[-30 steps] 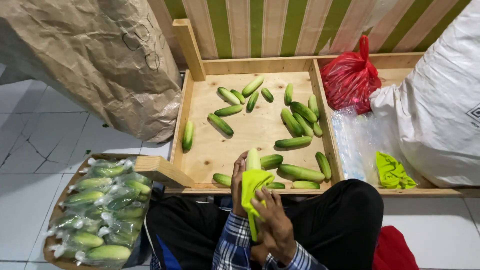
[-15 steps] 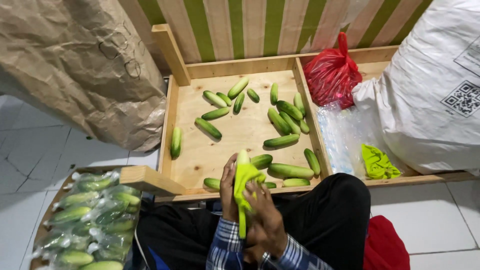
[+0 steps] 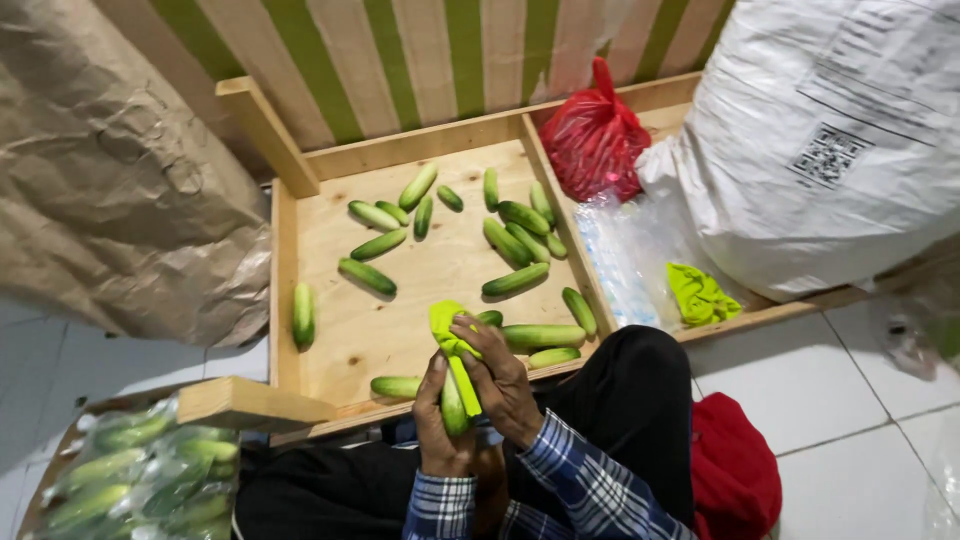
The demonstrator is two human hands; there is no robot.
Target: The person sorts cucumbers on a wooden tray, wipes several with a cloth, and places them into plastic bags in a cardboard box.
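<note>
In the head view, both hands are meeting low in the middle, just over the near edge of a shallow wooden tray. The left hand is curling around the lower end of a cucumber, fingers closed on it. The right hand is pressing against the same cucumber from the other side, its fingertips pinching a bright yellow-green cloth that is wrapping the cucumber's upper part. The cucumber is standing nearly upright between the two hands, above the person's lap in black trousers; checked sleeves are showing at the wrists.

Loose cucumbers are lying scattered across the tray floor, one resting apart by the left wall. A red plastic bag is sitting in the neighbouring compartment, beside a large white sack. A second yellow-green cloth is lying on clear plastic sheeting just below that sack. Crumpled brown paper is filling the left side. At bottom left, bagged cucumbers are lying in clear wrapping. A red cloth is lying on the white tiled floor by the person's leg.
</note>
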